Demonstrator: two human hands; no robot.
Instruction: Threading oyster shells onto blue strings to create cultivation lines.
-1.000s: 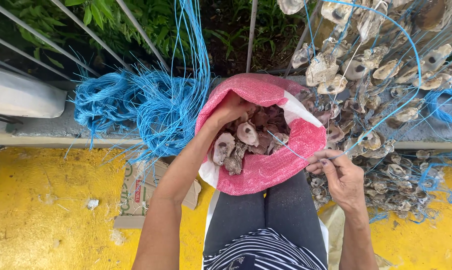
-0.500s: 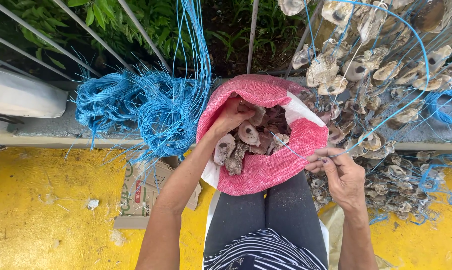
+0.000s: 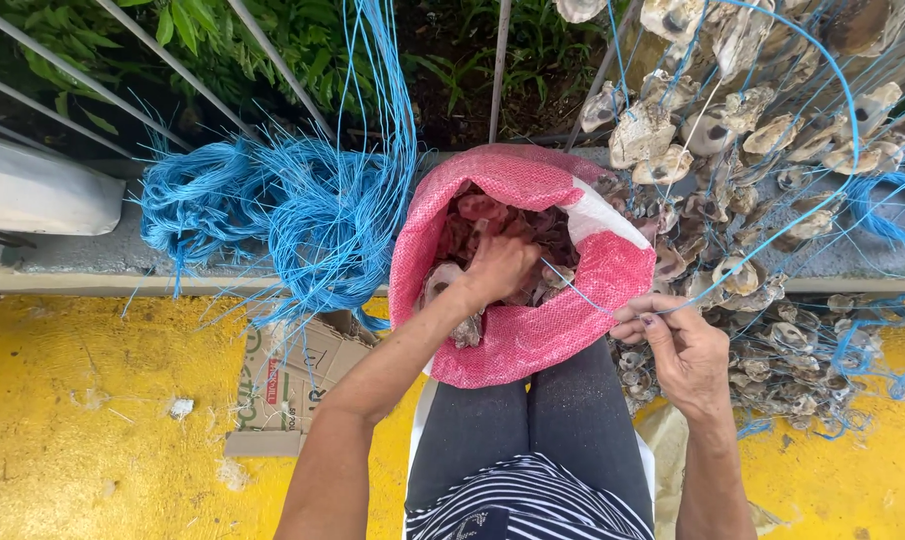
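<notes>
A pink woven sack stands open between my knees, filled with oyster shells. My left hand reaches down into the sack, fingers curled over the shells; whether it grips one is hidden. My right hand hovers beside the sack's right rim, fingers pinched on a thin blue string that runs toward the sack and up to the right.
A tangled bundle of blue string hangs at the left from a metal railing. Strung oyster shells hang and pile at the right. Flattened cardboard lies on the yellow floor.
My left hand has pushed deeper into the sack and now covers the shells it was touching. My right hand has stayed by the rim, still pinching the string.
</notes>
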